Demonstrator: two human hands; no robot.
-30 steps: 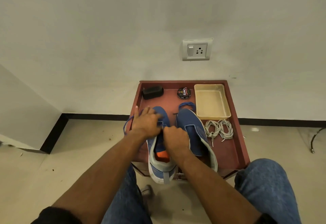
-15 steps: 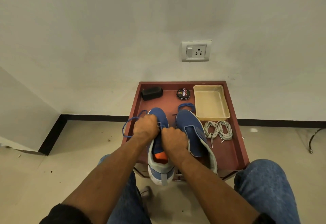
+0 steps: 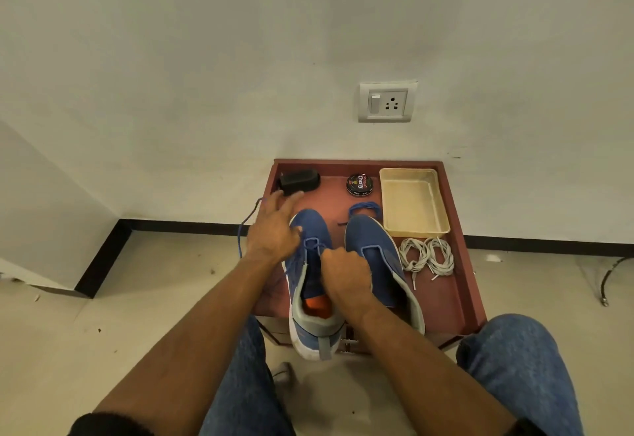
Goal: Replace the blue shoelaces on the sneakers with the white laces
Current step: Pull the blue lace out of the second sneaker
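Holding: red tray (image 3: pixel 470 284) contains two blue sneakers, white laces (image 3: pixel 427 257) at right, beige bin (image 3: pixel 413 200) far right.
Left sneaker (image 3: pixel 310 230): blue lace (image 3: pixel 245 230) looping off left.
Left hand (image 3: pixel 274 230): fingers spread, lace pinched.
Right hand (image 3: pixel 346 274): curled, gripping tongue.

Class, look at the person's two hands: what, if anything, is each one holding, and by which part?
The right hand grips the left sneaker at its tongue and lace area. The left hand has its fingers spread; the blue lace loops beside it, but a hold cannot be told.
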